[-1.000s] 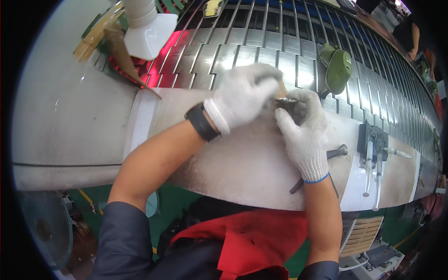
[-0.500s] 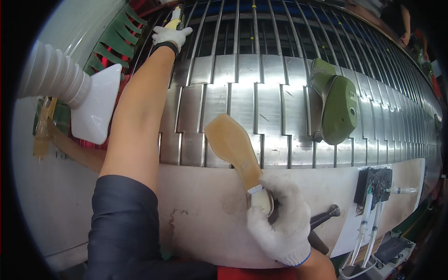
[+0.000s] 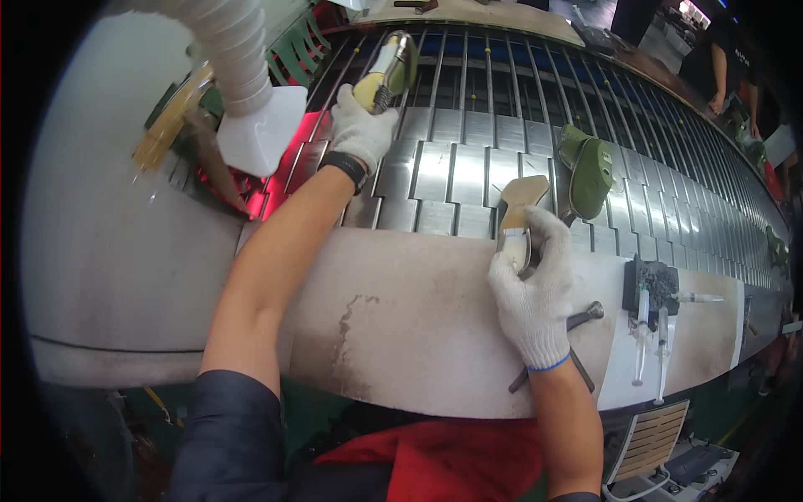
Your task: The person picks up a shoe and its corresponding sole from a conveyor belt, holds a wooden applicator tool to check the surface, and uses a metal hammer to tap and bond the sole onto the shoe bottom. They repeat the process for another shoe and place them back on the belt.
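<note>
My gloved left hand (image 3: 364, 130) is closed around a shoe last (image 3: 395, 71), olive green with a yellowish underside, over the far left part of the slatted metal conveyor (image 3: 439, 163). In my gloved right hand (image 3: 539, 293) is a tan shoe sole (image 3: 524, 197), held by its pale heel end with the forepart pointing away from me. My thumb and fingers wrap the heel and partly hide it. Just right of the sole, a green shoe last (image 3: 591, 176) lies on the conveyor, apart from my hand.
A hammer (image 3: 585, 316) lies on the worktable (image 3: 401, 309) by my right wrist. Farther right are a black block (image 3: 648, 289) and several syringes (image 3: 641, 343). A white hose nozzle (image 3: 263, 130) hangs at the left. Another person (image 3: 719, 67) stands at the far right.
My left hand has come back from the conveyor's far left, and the shoe last in it now shows plainly. My right hand has carried the sole forward and right. The view has shifted.
</note>
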